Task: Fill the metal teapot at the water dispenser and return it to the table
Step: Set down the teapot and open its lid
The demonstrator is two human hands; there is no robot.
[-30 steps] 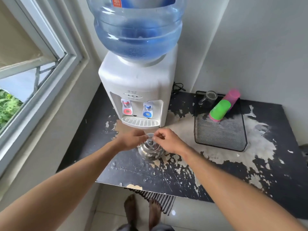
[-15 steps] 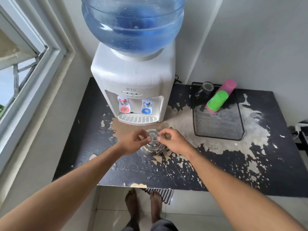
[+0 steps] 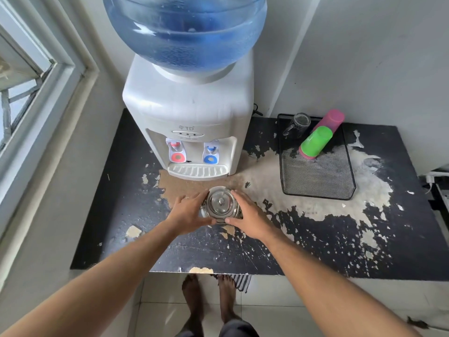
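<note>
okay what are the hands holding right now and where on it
Both hands cup the metal teapot by its round body: left hand on its left side, right hand on its right. The lid is untouched.

Metal teapot [image 3: 221, 205]: sides covered by left hand [image 3: 188, 213] and right hand [image 3: 250, 218]; spout, handle not visible; contents hidden under lid.
Water bottle [image 3: 185, 30]: top cut off by upper edge.
Water dispenser [image 3: 188, 110]: small marks below logo too small to read.
Window [image 3: 26, 76]: cut off at left edge.
Glass mug [image 3: 297, 125]: contents unclear.
</note>
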